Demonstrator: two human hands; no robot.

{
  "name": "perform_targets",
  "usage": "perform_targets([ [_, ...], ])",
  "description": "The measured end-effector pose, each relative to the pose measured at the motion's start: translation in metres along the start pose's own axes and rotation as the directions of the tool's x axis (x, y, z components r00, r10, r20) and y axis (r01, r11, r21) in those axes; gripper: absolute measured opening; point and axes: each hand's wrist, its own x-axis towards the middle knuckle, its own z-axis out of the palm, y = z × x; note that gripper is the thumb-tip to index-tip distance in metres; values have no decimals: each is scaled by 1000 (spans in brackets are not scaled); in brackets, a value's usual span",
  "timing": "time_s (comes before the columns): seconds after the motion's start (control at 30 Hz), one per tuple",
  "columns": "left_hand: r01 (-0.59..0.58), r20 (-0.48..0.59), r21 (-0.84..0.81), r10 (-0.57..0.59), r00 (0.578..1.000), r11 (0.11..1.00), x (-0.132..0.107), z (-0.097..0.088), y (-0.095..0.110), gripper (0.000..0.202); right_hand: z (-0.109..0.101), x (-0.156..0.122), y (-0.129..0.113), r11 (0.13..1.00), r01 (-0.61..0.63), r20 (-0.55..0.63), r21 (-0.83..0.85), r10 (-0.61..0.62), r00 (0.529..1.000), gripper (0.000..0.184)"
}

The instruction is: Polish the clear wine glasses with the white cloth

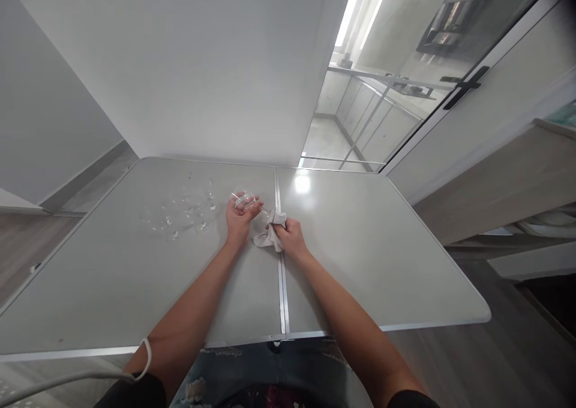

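Sat at a pale table [382,264] with a seam down its middle. Had a cluster of clear glasses [180,219] standing on its left half, well back from the near edge. Closed the left hand [237,219] round the bowl of one glass [245,201], held sideways just above the seam. Bunched a cloth [270,231] in the right hand [293,237], pressed to that glass's stem end. Judged the wiping partway: one glass in hand, the others either done or waiting, impossible to tell which.

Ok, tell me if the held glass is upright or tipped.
Tipped: the glass lies sideways in the left hand, stem toward the cloth.
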Motion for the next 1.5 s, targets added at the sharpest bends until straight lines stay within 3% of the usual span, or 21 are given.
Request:
perform_targets([
  [0.1,56,70,11,-57,996,998,0,-1,-1,66,-2,-2,-6,997,40,-161,-61,-50,986,24],
  [0.2,71,99,12,-72,992,997,0,-2,-2,67,-4,-4,-12,996,76,-129,-37,-80,988,49],
  [0.27,62,78,7,-62,995,998,1,-3,-4,66,-7,-5,-15,995,95,-89,-15,-96,991,43],
  [0.37,69,91,17,-70,993,997,2,-3,-6,67,-13,-5,-19,996,89,-198,29,-81,977,16],
  [0.47,75,153,63,-84,985,995,0,-2,-6,67,-22,-4,-24,988,50,-242,144,-14,970,30],
  [0.57,39,204,142,-68,977,989,-3,-1,-4,66,-27,-4,-27,980,15,-188,198,23,982,46],
  [0.67,-10,238,220,-44,970,975,-5,0,-2,67,-25,-4,-28,987,15,-156,158,10,988,36],
  [0.73,-33,260,274,-41,965,961,-7,0,-1,67,-22,-3,-27,992,37,-138,118,-20,990,48],
  [0.87,-52,315,376,-75,946,925,-10,2,2,69,-22,-4,-32,988,127,-90,-89,-135,987,35],
  [0.97,-73,271,410,-45,962,909,-10,2,2,68,-24,-7,-36,951,195,-92,-239,-222,971,32],
  [1.07,-110,240,416,8,971,903,-9,0,-1,68,-22,-10,-34,957,167,85,-239,-150,985,33],
  [1.17,-136,291,412,11,957,901,-9,-1,-4,70,-13,-12,-24,973,126,202,-191,-87,975,28],
  [1.33,-155,440,375,-29,898,914,-13,2,-1,73,-9,-7,-12,953,170,82,-251,-154,985,26],
  [1.43,-162,416,413,-28,909,896,-12,3,2,74,-36,4,-8,931,178,-132,-319,-230,964,27],
  [1.5,-134,350,470,-45,936,872,-10,3,1,53,-64,14,-3,901,91,-293,-424,-232,928,30],
])
